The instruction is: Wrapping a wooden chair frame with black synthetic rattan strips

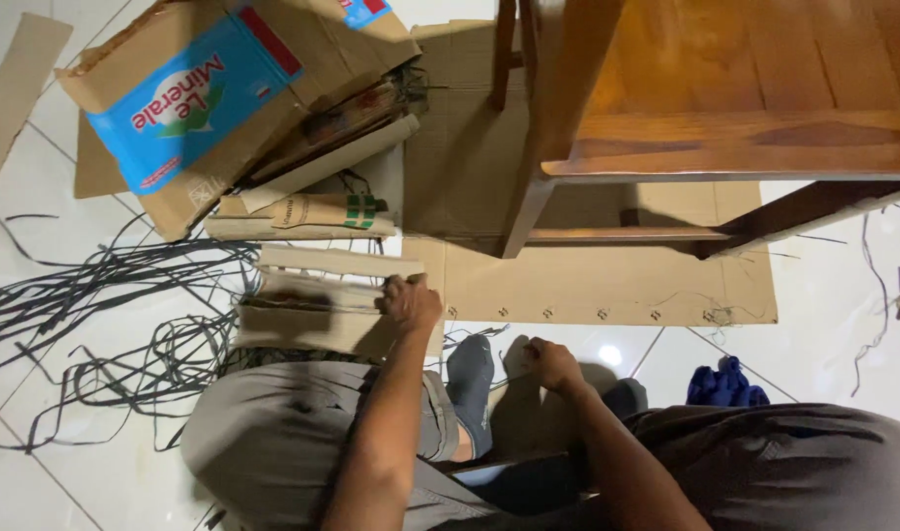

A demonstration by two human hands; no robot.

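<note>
- At the near right corner of the cardboard stack (pixel 317 315), the left hand (pixel 411 303) is clenched on its edge.
- The stack's long axis runs leftward, away from that hand, across the floor (pixel 824 305).
- The right hand (pixel 551 364) is farther off, fingers curled, pressing a flat cardboard piece (pixel 519 413).

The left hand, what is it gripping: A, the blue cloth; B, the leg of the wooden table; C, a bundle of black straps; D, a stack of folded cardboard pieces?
D: the left hand grips the edge of a stack of folded cardboard pieces by the knee.
</note>
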